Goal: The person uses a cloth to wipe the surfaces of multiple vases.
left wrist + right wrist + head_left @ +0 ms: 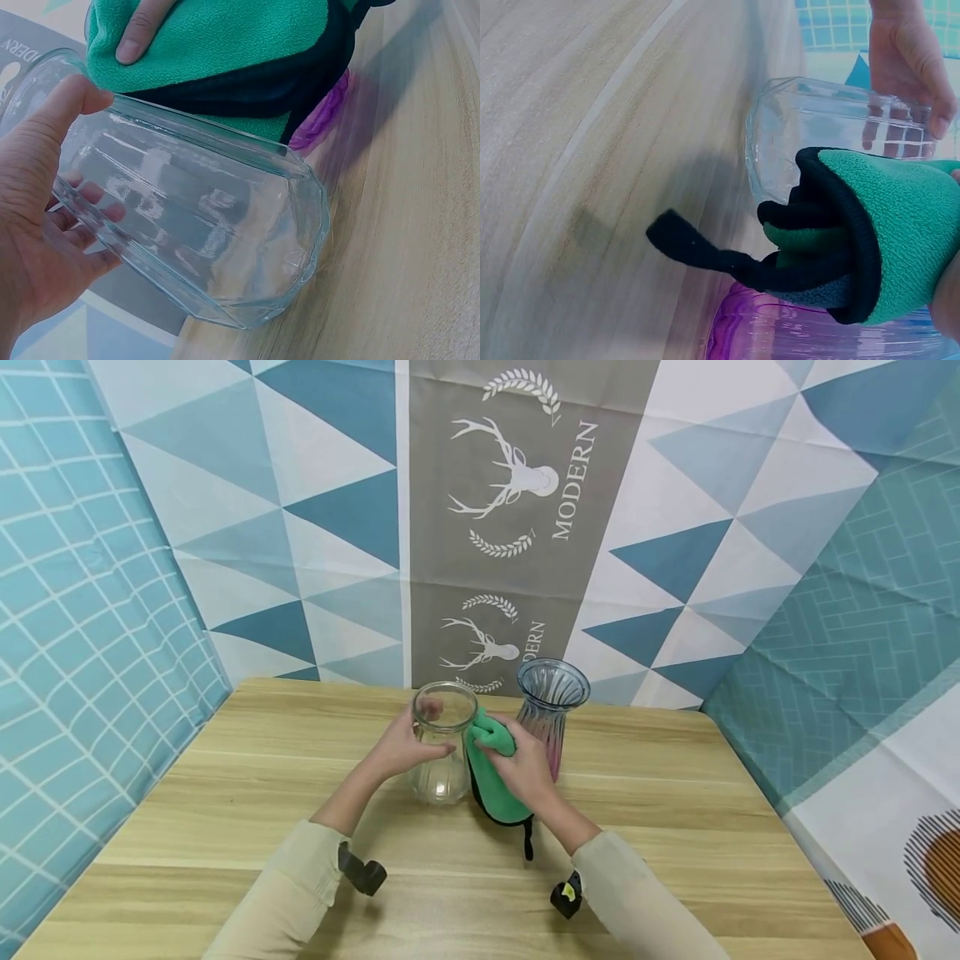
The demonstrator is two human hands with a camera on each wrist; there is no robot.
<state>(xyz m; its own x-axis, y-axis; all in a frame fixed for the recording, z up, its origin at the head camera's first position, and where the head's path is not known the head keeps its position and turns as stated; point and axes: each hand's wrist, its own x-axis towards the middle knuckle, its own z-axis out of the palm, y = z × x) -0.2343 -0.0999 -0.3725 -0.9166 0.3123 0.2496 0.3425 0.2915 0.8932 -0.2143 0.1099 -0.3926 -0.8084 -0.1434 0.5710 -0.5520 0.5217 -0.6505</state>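
Note:
My left hand (408, 745) grips a clear glass vase (441, 768) near its neck, thumb on the near side and fingers round the far side. The vase is upright, its ribbed base close over the wooden table. In my right hand (525, 764) is a folded green cloth (501, 793) with black edging and a black hanging loop (697, 244). The cloth is bunched against the clear vase's right side, close to the rim. Just behind the right hand stands a second glass vase (553, 689), blue-grey at its flared top and pink-purple lower down, partly hidden by hand and cloth.
The light wooden table (285, 827) extends on all sides of the vases. A patterned backdrop (337, 527) hangs behind its far edge, with tiled-print sheets at left and right. Black wrist mounts (363, 870) sit under both sleeves.

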